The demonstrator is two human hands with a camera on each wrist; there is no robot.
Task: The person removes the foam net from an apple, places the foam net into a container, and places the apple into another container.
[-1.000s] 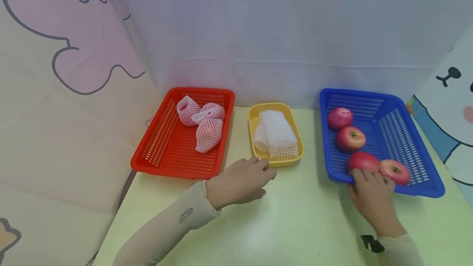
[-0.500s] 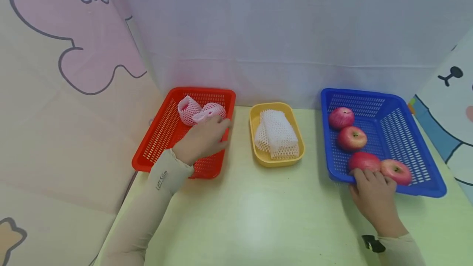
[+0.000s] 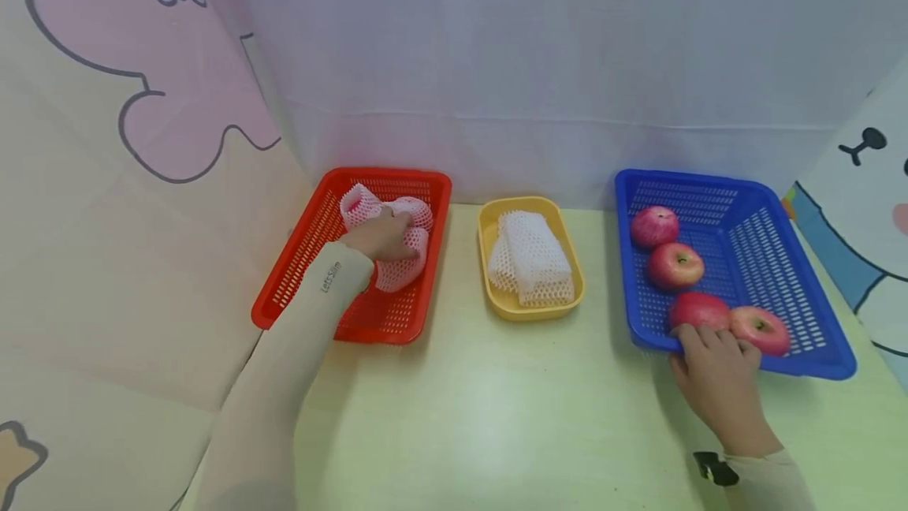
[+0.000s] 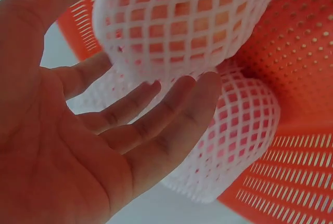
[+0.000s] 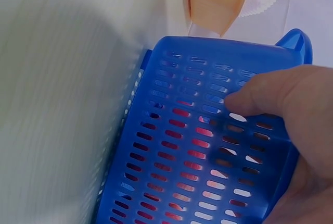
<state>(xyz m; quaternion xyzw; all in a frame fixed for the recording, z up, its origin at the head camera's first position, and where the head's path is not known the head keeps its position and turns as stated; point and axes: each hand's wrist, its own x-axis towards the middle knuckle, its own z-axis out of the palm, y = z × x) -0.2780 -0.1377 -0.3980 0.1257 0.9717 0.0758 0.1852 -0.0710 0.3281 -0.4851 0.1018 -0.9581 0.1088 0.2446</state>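
Observation:
In the head view my left hand [image 3: 383, 236] is inside the red basket [image 3: 340, 331], over several apples in pink-white foam nets. The left wrist view shows its fingers extended and spread under one netted apple [image 4: 177, 31], fingertips right at the net; a second netted apple [image 4: 242, 114] lies beyond them. My right hand [image 3: 720, 385] grips the front rim of the blue basket [image 3: 776, 259], fingers over the edge. Its thumb [image 5: 255, 96] presses the slotted outer wall in the right wrist view. Several bare red apples [image 3: 676, 266] lie in the blue basket.
Between the two baskets stands a small yellow tray [image 3: 535, 312] with folded white foam nets [image 3: 535, 251] in it. All three containers sit along the back of a pale table [image 3: 482, 416], against a white cloth backdrop [image 3: 525, 61]. Printed cloth hangs at both sides.
My left hand has moved from in front of the yellow tray leftward into the red basket, over the netted apples. My right hand has stayed on the blue basket's rim.

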